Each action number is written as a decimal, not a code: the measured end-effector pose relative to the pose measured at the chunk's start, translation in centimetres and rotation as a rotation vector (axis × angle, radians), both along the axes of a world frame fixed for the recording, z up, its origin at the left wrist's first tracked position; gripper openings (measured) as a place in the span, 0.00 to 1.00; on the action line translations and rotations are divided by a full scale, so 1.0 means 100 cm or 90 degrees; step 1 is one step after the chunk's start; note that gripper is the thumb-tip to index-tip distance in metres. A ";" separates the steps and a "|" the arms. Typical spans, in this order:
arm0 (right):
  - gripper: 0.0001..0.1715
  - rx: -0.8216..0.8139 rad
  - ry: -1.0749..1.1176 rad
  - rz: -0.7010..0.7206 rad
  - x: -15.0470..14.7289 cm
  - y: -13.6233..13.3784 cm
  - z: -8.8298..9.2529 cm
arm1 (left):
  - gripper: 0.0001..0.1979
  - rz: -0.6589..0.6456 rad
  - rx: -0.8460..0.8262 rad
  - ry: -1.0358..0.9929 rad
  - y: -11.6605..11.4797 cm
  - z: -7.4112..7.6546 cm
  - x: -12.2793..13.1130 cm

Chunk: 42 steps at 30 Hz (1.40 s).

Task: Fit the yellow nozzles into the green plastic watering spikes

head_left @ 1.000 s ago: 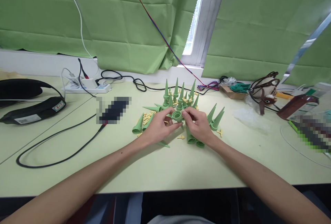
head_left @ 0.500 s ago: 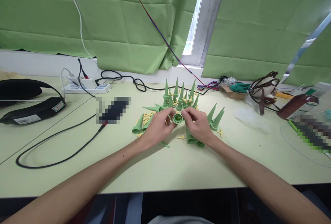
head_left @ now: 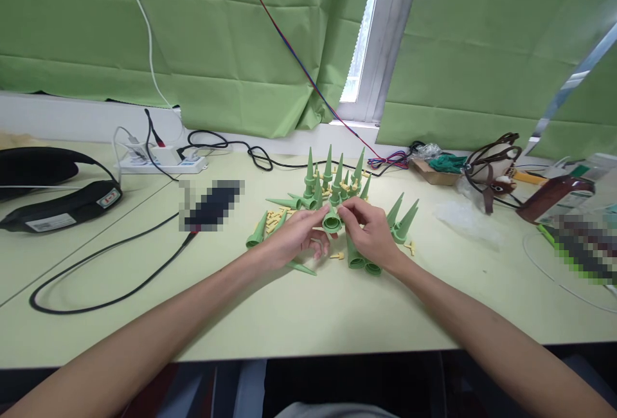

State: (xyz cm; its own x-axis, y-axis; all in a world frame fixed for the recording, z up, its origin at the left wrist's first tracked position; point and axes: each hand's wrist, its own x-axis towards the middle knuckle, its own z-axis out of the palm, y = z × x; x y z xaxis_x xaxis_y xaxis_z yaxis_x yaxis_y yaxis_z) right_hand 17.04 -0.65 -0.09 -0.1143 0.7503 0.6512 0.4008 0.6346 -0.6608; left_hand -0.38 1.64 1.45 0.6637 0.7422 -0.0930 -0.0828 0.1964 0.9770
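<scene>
A green plastic watering spike (head_left: 331,223) is held off the table, its round hollow end facing me. My left hand (head_left: 295,238) has its thumb and forefinger against the left side of this spike, the other fingers loosely curled below. My right hand (head_left: 369,228) is pinched at the spike's right side; its fingertips hide whatever is between them. Beneath the right hand lie two green spikes (head_left: 357,262) with hollow ends towards me. A small yellow T-shaped piece (head_left: 337,256) lies between the hands. Several yellow pieces (head_left: 276,219) are piled beyond my left hand.
Several green spikes (head_left: 328,170) stand upright behind my hands, more (head_left: 409,222) to the right. A phone-like dark object (head_left: 214,206), its cable and a power strip (head_left: 164,162) are on the left. A cardboard box (head_left: 436,173) and clear plastic bag (head_left: 467,222) lie right.
My left hand has shifted its grip, its lower fingers now loosened below the spike. The spike's hollow end has tilted slightly downwards. My right hand has stayed nearly still.
</scene>
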 end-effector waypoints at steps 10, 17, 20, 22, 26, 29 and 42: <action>0.13 -0.001 -0.021 0.002 0.001 0.001 0.000 | 0.16 0.093 0.326 0.137 -0.001 0.001 -0.006; 0.13 -0.011 -0.014 -0.005 0.001 0.003 -0.002 | 0.07 0.260 0.682 0.147 -0.002 -0.009 -0.002; 0.14 -0.026 -0.009 -0.007 0.001 0.003 -0.003 | 0.04 0.290 0.793 0.132 -0.001 -0.012 -0.002; 0.14 -0.034 -0.009 -0.008 0.001 0.003 -0.003 | 0.06 0.302 0.844 0.132 0.000 -0.013 -0.002; 0.15 -0.029 -0.006 -0.023 0.000 0.002 -0.002 | 0.08 0.309 0.848 0.140 -0.001 -0.012 -0.003; 0.14 -0.025 0.010 -0.045 0.000 0.002 -0.001 | 0.10 0.306 0.752 0.158 -0.004 -0.010 -0.002; 0.11 0.002 0.006 -0.044 0.001 0.002 -0.002 | 0.28 0.131 0.157 0.118 0.003 -0.007 0.001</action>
State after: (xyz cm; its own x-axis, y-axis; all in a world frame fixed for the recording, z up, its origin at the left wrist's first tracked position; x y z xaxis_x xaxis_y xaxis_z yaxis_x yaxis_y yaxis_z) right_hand 17.16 -0.45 -0.27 -0.0568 0.7543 0.6540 0.4374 0.6077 -0.6629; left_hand -0.25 1.91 0.78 0.4869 0.8735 0.0010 0.0872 -0.0497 0.9949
